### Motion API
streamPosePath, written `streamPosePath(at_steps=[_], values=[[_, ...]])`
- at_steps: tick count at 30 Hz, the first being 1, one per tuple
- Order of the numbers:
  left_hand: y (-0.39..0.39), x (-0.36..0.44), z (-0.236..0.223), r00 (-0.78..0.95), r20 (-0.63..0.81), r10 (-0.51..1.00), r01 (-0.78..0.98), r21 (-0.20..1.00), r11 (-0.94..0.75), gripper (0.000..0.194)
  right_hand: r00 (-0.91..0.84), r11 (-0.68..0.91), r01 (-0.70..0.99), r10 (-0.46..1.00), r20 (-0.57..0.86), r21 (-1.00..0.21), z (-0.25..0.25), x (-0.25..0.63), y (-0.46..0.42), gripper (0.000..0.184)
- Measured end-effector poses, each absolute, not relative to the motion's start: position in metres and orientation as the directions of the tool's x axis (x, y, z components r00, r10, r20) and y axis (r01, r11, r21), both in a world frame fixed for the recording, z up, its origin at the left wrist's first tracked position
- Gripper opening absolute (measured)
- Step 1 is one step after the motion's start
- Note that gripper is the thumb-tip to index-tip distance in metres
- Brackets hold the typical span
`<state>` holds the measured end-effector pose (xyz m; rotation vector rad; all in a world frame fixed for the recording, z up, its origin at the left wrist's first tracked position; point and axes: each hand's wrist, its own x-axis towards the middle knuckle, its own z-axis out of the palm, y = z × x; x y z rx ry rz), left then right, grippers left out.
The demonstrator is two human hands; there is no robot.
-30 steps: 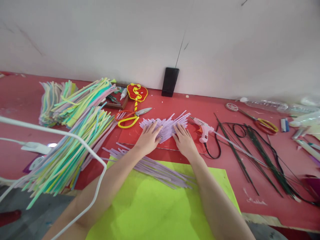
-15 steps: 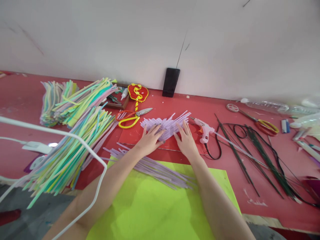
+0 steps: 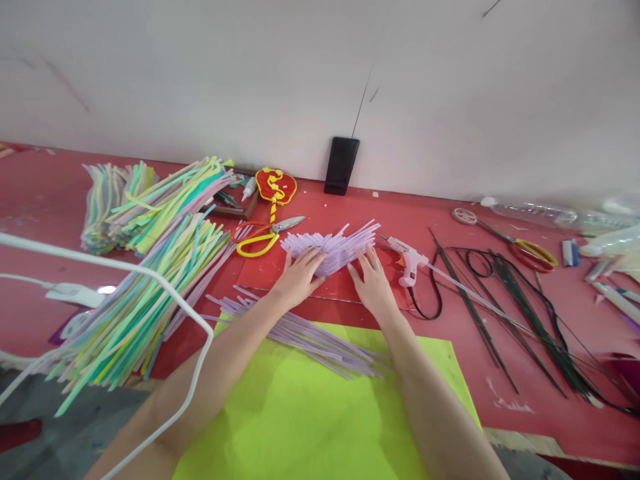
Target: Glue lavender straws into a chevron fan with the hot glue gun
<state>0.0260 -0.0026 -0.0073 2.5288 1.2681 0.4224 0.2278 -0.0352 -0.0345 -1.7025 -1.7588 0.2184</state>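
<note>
Short lilac pipe cleaners (image 3: 334, 249) lie side by side in a fan-like mat on a red board (image 3: 345, 288). My left hand (image 3: 299, 275) rests on the mat's left part, fingers spread. On its right edge lie the fingertips of my right hand (image 3: 371, 275), also spread and stretched out. Neither hand grips anything. Longer lilac pipe cleaners (image 3: 320, 343) are strewn below my left hand, across a yellow-green sheet (image 3: 320, 413). A pink glue gun (image 3: 411, 263) lies right of my right hand, its nozzle toward the mat.
Bundles of multicoloured pipe cleaners (image 3: 145, 307) fill the left side. Scissors (image 3: 265, 237) lie behind my left hand, and a phone (image 3: 342, 165) leans on the wall. Green stems (image 3: 530, 313), more scissors (image 3: 530, 253) and a plastic bottle (image 3: 537, 212) are at right. A white cable (image 3: 165, 287) crosses the left foreground.
Both hands stay on the lilac mat with barely any movement. The fingers of my left hand have shifted slightly; everything else looks the same.
</note>
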Motion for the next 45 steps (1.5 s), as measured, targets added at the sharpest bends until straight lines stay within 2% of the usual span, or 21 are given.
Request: streamPosePath(at_steps=[9, 14, 16, 19, 22, 24, 27, 31, 35, 38, 41, 45], values=[[-0.001, 0.027, -0.007, 0.566, 0.155, 0.809, 0.721, 0.383, -0.578, 0.047, 0.086, 0.145, 0.815, 0.927, 0.364, -0.561, -0.035, 0.226, -0.035, 0.050], [-0.001, 0.028, -0.009, 0.557, 0.161, 0.814, 0.733, 0.366, -0.574, 0.046, 0.175, 0.178, 0.763, 0.869, 0.463, -0.622, -0.016, 0.224, -0.038, 0.035], [-0.001, 0.028, -0.010, 0.553, 0.173, 0.815, 0.732, 0.366, -0.575, 0.044, 0.191, 0.175, 0.701, 0.888, 0.418, -0.691, -0.008, 0.222, -0.042, 0.031], [0.000, 0.027, -0.007, 0.533, 0.246, 0.810, 0.707, 0.397, -0.585, 0.039, 0.103, 0.140, 0.626, 0.960, 0.259, -0.767, -0.003, 0.216, -0.045, 0.029], [-0.002, 0.026, 0.000, 0.531, 0.304, 0.791, 0.636, 0.474, -0.609, 0.019, 0.097, 0.070, 0.612, 0.982, 0.163, -0.788, -0.007, 0.213, -0.042, 0.029], [-0.007, 0.026, 0.006, 0.610, 0.251, 0.752, 0.567, 0.525, -0.635, 0.013, 0.131, -0.011, 0.526, 0.989, 0.068, -0.851, -0.010, 0.213, -0.038, 0.032], [-0.017, 0.028, 0.013, 0.801, 0.075, 0.594, 0.461, 0.555, -0.692, 0.012, 0.138, -0.089, 0.395, 0.990, -0.036, -0.914, -0.010, 0.215, -0.033, 0.034], [-0.028, 0.030, 0.019, 0.896, -0.104, 0.432, 0.405, 0.591, -0.698, 0.013, 0.163, -0.111, 0.354, 0.985, -0.056, -0.929, -0.009, 0.216, -0.030, 0.036], [-0.028, 0.027, 0.021, 0.930, -0.156, 0.332, 0.347, 0.666, -0.660, 0.011, 0.202, -0.119, 0.303, 0.978, -0.059, -0.945, -0.013, 0.216, -0.028, 0.039], [-0.026, 0.025, 0.022, 0.938, -0.131, 0.322, 0.318, 0.697, -0.642, 0.004, 0.203, -0.086, 0.325, 0.979, -0.019, -0.942, -0.014, 0.217, -0.030, 0.041], [-0.025, 0.023, 0.023, 0.916, -0.137, 0.377, 0.353, 0.721, -0.596, 0.002, 0.211, -0.031, 0.373, 0.976, 0.052, -0.927, -0.009, 0.220, -0.035, 0.040], [-0.024, 0.020, 0.025, 0.863, -0.211, 0.459, 0.427, 0.790, -0.440, 0.001, 0.391, 0.048, 0.272, 0.907, 0.156, -0.961, 0.002, 0.228, -0.039, 0.038]])
